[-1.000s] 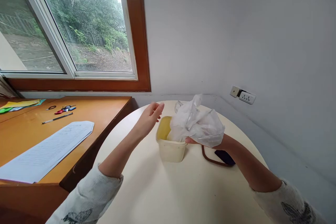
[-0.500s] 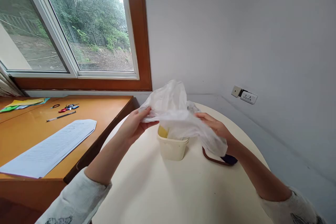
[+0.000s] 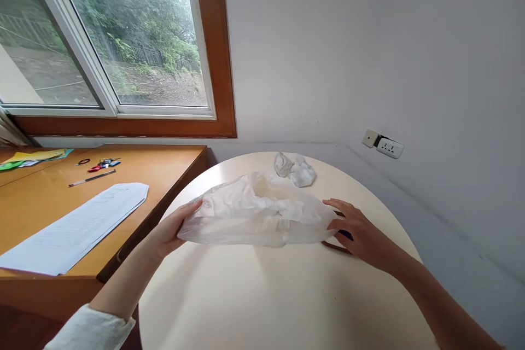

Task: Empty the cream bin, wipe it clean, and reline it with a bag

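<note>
Paper sheets lie flat on the orange wooden surface. Fingers of the left hand curl around the left end of a thin, wrinkled, translucent plastic bag, stretched low over the round cream surface. Fingers of the right hand grip its right end. 1 smaller crumpled wad sits behind

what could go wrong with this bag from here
The thin white plastic bag is stretched between the left hand and right hand, so it might tear or slip from one grip. The right hand is right beside a dark object with a brown strap, which it could nudge along the round cream table.
</note>
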A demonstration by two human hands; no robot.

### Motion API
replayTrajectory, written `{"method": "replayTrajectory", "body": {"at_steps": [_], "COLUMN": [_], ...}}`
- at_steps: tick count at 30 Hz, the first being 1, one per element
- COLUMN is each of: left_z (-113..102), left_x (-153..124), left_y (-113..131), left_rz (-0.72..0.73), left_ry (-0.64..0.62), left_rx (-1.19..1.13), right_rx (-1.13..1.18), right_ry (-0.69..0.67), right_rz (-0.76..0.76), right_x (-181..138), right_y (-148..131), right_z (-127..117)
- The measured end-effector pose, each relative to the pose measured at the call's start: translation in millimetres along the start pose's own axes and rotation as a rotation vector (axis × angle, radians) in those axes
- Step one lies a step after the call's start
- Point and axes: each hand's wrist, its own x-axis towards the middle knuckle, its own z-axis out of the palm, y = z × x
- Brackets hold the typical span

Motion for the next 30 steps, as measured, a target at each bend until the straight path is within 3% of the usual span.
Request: {"method": "replayTrajectory", "body": {"at_steps": [4,8,12,15,19,23,27,30], "left_z": [-10.2,-7.3,16.0,41.9,69.5,79.0,78.2,76.0], "left_x": [15.8,26.7,31.6,36.6,45.3,60.0,88.8,112.7], "left_y": [-14.6,-7.2,12.8,20.5,18.8,17.4,12.2,-1.0], "left_rz": [-0.013,0.077,0.118,0.09,0.273,0.46,0.49,0.447], "left_ry": [-0.03,0.032,-0.109,-0.127,0.036,0.16,0.25,0.281], "left_rx": [0.311,0.471,0.319,0.455,0.69,0.752,0.688,0.695], "right_rx": [0.068,0.372,0.895,1.112,1.027,0.943,0.793,0.712], "right_ry": [-0.009,0.145,0.309,0.246,0.093,0.123,0.224,0.215], "right_rz": [0.102,0.254,0.403,0.456,0.51,0.425,0.348,0.341], "right_x": [11.0,27.5,48.3,62.4,74.5,88.8,111.3,125.5], "right_y": [6.5,6.7,-2.5,-12.2,-16.3,-5.2,9.3,16.1], "right_z": [14.9,17.0,9.7,7.7,14.6,29.0,50.1,68.8]}}
